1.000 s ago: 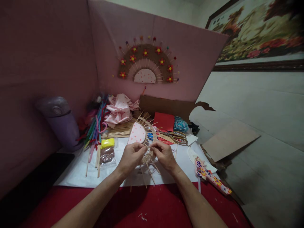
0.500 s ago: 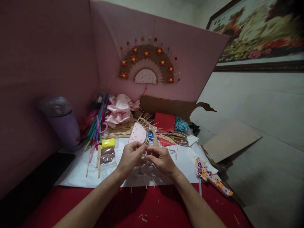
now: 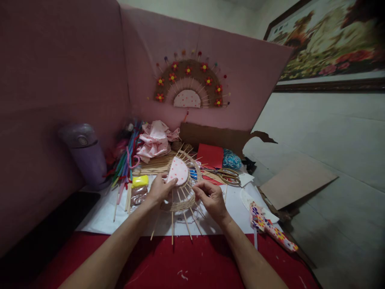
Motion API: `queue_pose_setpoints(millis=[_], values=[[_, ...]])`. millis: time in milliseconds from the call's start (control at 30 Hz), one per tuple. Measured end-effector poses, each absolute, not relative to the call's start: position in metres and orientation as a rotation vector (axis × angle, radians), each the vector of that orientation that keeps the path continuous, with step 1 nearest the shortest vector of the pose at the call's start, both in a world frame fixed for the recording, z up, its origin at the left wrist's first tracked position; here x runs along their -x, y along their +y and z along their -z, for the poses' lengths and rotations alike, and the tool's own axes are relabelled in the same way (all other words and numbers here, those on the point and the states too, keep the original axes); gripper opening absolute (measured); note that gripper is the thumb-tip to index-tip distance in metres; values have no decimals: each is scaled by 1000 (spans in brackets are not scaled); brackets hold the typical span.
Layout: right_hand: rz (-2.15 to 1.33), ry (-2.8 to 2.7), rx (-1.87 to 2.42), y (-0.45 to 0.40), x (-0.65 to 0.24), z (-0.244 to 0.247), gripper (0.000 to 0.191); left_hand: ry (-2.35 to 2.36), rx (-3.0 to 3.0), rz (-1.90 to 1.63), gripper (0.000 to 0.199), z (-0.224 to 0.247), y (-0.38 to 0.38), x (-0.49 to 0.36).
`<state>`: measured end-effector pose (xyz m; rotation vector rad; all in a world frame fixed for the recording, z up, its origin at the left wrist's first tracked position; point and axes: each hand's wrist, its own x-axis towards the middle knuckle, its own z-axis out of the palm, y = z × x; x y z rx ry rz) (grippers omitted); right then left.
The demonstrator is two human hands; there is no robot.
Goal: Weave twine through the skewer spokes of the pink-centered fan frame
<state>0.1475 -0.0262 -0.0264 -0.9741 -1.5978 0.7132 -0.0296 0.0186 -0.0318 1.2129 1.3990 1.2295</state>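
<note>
My left hand (image 3: 161,188) grips a half-round craft piece by its centre, a half circle of white fabric with pink dots (image 3: 178,171), thumb on top. Thin wooden sticks (image 3: 185,220) fan out from that centre. A band of brown twine (image 3: 180,205) is woven in an arc across the sticks. At the band's right side, my right hand (image 3: 209,197) has thumb and forefinger pinched together on the twine; the strand between the fingertips is too small to see clearly.
Scissors (image 3: 227,176), blue yarn (image 3: 231,159) and a red sheet (image 3: 210,155) lie behind. Yellow clay (image 3: 140,181) and a purple bottle (image 3: 86,154) stand left. A flowered glue gun (image 3: 273,228) lies right. A finished half-round piece (image 3: 189,82) hangs on the pink board.
My hands were close together at the fabric's lower edge; now they are apart. The right has moved right and slightly down along the band, uncovering the lower sticks and twine.
</note>
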Motion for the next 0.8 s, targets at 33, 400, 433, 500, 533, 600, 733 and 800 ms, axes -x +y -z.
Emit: queue_pose_setpoints(millis=[33,400,433,500,533,600,733,800], values=[[-719,-1597,976,-26,-147,26,19,1359,-1179,-1175,46,32,18,28],[-896,-1341,816,-21,-154,17,23,1002,-1181,-1390,35,2,4,35],[-922,-1290,802,-22,-155,16,24,968,-1175,-1429,34,1,3,36],[-981,-1216,768,-23,-154,14,24,919,-1156,-1490,32,-1,2,37],[-1007,-1194,749,-24,-154,12,24,902,-1144,-1510,32,-1,2,37],[-1051,-1169,711,-25,-153,11,24,880,-1119,-1537,33,-2,1,37],[-1103,-1065,666,-26,-154,7,22,867,-1068,-1579,36,-1,1,36],[-1110,-964,632,-26,-157,5,23,869,-1034,-1627,35,0,2,37]])
